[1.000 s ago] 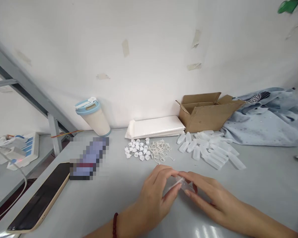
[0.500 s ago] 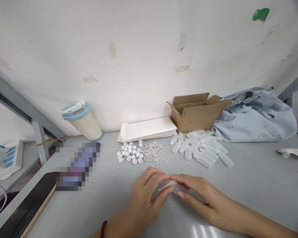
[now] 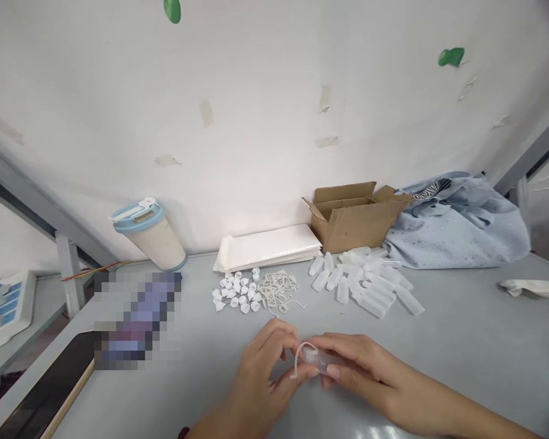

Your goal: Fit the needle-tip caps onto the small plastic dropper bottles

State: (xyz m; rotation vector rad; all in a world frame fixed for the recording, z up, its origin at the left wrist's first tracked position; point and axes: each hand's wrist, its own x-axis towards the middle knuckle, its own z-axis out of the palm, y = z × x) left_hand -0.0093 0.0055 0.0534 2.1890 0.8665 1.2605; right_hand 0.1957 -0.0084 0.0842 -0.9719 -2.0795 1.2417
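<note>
Lying on its side, a small translucent plastic bottle (image 3: pixel 327 362) is gripped by my right hand (image 3: pixel 370 372), with the thumb in front and fingers behind. A thin white strap (image 3: pixel 296 360) sits around the bottle's neck, its tail arching out and hanging down to the left. My left hand (image 3: pixel 263 372) closes on the strap at the neck with thumb and index finger. Beyond my hands lie a pile of white caps (image 3: pixel 242 291), a heap of similar straps (image 3: pixel 278 288) and several translucent bottles (image 3: pixel 373 286).
At the back stand a stack of white sheets (image 3: pixel 269 245), an open cardboard box (image 3: pixel 359 225) and a pale blue cloth bag (image 3: pixel 457 231). A tumbler (image 3: pixel 153 238) and a dark phone (image 3: pixel 50 384) are on the left. A white cloth (image 3: pixel 531 288) lies far right.
The view has tilted slightly upward. The strap's tail, earlier stretched flat between my fingers, now curves up and over to the left. The bottle's neck shows more clearly.
</note>
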